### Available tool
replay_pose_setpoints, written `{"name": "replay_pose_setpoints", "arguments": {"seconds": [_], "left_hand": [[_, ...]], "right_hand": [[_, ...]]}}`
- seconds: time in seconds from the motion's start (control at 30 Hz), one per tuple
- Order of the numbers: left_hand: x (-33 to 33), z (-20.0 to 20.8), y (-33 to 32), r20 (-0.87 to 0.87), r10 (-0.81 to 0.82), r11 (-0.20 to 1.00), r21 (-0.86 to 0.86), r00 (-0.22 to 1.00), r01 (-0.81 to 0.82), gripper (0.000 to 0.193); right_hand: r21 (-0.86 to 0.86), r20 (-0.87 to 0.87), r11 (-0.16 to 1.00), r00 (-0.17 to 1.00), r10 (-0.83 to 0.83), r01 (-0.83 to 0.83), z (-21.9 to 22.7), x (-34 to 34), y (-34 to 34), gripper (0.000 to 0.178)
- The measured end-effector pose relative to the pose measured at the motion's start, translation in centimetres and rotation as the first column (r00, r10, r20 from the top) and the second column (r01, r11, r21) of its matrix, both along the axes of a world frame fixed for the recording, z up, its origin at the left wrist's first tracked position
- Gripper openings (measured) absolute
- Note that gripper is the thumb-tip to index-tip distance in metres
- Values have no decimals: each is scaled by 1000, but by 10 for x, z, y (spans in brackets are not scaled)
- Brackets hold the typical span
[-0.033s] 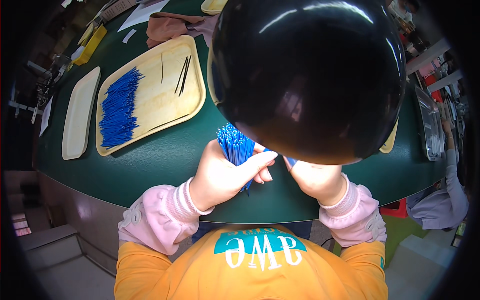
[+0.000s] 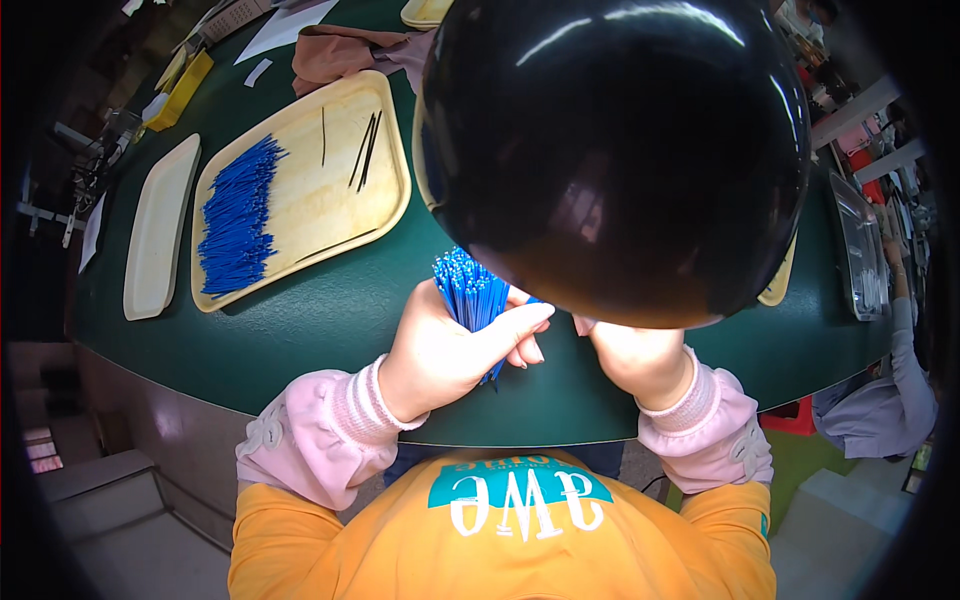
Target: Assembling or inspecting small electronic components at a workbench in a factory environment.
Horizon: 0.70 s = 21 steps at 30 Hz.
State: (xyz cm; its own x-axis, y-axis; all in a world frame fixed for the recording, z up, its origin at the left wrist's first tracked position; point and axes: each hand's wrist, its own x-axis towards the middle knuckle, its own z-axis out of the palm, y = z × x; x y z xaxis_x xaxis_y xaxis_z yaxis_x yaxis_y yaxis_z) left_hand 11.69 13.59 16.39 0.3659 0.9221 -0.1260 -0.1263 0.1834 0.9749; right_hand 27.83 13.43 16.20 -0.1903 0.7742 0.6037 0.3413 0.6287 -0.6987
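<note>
A thick bundle of blue wires [image 2: 472, 290] with pale tips is wrapped in my left hand [image 2: 445, 338]. One short blue piece pokes out between its thumb and fingers. To the right, apart from the bundle, is my right hand [image 2: 643, 362], brightly lit. A large glossy black dome [image 2: 620, 150], like a lamp shade, covers most of its fingers, so whether they hold anything cannot be seen.
Left of the dome lies a cream tray [image 2: 310, 215] with rows of blue wires [image 2: 238, 220] and a few black strips [image 2: 366, 150]. Beyond it are a narrower pale tray [image 2: 160, 235], a yellow bin [image 2: 185, 92] and brown cloth [image 2: 335, 58]. A clear tray [image 2: 858, 245] stands far right, near another person's arm [image 2: 900, 320].
My right hand has shifted slightly right, away from the bundle. The blue bit seen by its fingertips before is out of sight. My left hand keeps its grip.
</note>
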Motion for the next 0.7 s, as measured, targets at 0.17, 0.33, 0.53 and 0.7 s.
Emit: {"name": "replay_pose_setpoints", "arguments": {"seconds": [0.17, 0.33, 0.53, 0.7], "left_hand": [[0, 4, 2, 50, -17, 991, -129, 999, 23, 11], [-1, 9, 2, 127, -48, 982, -175, 991, 70, 10], [-6, 6, 3, 255, -67, 958, -252, 965, 133, 10], [-6, 5, 3, 326, -101, 923, -322, 940, 211, 12]], "right_hand": [[-227, -247, 963, 965, 84, -142, -12, 10, 5, 6], [-436, -651, 740, 747, 133, -512, -8, 8, 7, 11], [-443, -873, 573, 478, -100, -690, -16, 15, 6, 8], [-619, -642, 533, 763, 80, -577, -4, 6, 1, 9]]}}
